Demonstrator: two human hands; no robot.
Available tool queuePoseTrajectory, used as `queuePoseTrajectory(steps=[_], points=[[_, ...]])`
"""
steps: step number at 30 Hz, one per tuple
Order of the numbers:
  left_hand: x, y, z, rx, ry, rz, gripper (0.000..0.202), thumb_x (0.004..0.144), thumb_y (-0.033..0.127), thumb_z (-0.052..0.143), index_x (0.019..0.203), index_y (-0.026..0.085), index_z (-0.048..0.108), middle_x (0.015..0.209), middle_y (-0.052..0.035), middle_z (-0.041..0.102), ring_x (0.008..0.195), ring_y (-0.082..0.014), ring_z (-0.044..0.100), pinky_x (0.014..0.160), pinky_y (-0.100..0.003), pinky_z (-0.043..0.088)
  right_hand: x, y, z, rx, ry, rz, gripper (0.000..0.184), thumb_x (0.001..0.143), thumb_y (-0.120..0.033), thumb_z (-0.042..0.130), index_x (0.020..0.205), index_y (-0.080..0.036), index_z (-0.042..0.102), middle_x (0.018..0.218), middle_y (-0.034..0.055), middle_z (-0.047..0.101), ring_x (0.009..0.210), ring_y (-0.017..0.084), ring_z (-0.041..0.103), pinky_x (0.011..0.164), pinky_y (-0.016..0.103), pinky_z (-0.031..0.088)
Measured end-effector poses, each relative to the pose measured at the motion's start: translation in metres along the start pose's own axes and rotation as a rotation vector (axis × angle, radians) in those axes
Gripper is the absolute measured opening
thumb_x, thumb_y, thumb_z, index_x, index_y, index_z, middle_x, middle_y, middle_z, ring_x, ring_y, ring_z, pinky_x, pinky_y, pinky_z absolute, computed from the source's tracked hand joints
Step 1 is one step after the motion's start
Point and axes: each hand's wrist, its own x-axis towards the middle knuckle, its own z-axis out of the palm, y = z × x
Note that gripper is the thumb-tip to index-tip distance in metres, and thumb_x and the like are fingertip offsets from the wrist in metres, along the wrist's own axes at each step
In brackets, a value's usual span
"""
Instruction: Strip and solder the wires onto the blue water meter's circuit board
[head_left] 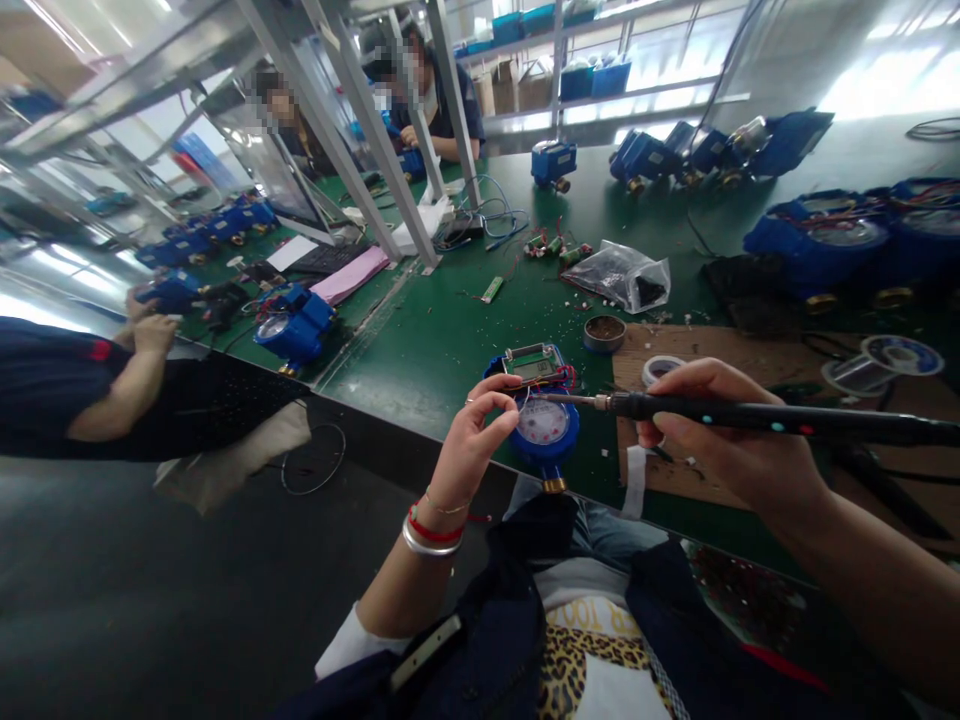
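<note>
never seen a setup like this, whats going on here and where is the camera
There's no robot: one person works bare-handed, filmed by a head-worn camera looking forward and down. The right hand holds what looks like a soldering iron, reaching over a blue meter. The left hand has its fingertips by the meter's thin wires; whether they pinch one is too small to tell. The green table also bears a clear plastic bag, a round tin and cardboard.
</note>
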Motion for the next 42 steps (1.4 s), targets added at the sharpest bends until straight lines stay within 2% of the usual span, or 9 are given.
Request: queuePoseTrajectory(steps=[20,28,34,42], points=[[0.0008,0.0026,0.0013,-0.051,-0.003,-0.024,0.012,0.086,0.024,0.056,0.078,0.014,0.055,0.128,-0.0047,0.048,0.121,-0.0202,0.042,0.107,-0.034,0.028,0.0030,0.0043,0.0012,-0.102,-0.135,-0.015,0.022,0.082,-0.024,0.063,0.102,-0.024,0.053,0.078,0.0007,0.060,0.066,0.013,0.060,0.057,0.024,0.052],[0.0002,0.0003,0.0004,-0.054,0.000,-0.030,0.013,0.086,0.024,0.056,0.079,0.014,0.056,0.127,-0.0052,0.048,0.121,-0.0206,0.043,0.107,-0.035,0.028,0.0013,0.0015,0.0004,-0.116,-0.123,-0.031,0.021,0.082,-0.022,0.062,0.101,-0.023,0.053,0.077,0.0009,0.060,0.064,0.013,0.060,0.054,0.024,0.050],[0.0004,0.0015,0.0006,-0.048,-0.003,-0.026,0.012,0.086,0.023,0.056,0.079,0.014,0.056,0.128,-0.0046,0.048,0.121,-0.0201,0.042,0.108,-0.035,0.027,0.0003,-0.0009,-0.0016,-0.057,-0.045,-0.061,0.020,0.082,-0.020,0.061,0.100,-0.021,0.053,0.076,0.0027,0.059,0.065,0.014,0.060,0.055,0.026,0.050],[0.0012,0.0005,0.0008,-0.053,-0.008,-0.011,0.011,0.086,0.021,0.055,0.079,0.014,0.055,0.127,-0.0044,0.049,0.121,-0.0193,0.042,0.109,-0.035,0.027,0.0003,-0.0012,-0.0044,-0.019,-0.003,-0.043,0.021,0.081,-0.019,0.062,0.101,-0.020,0.054,0.077,0.0033,0.060,0.065,0.016,0.062,0.057,0.028,0.052]])
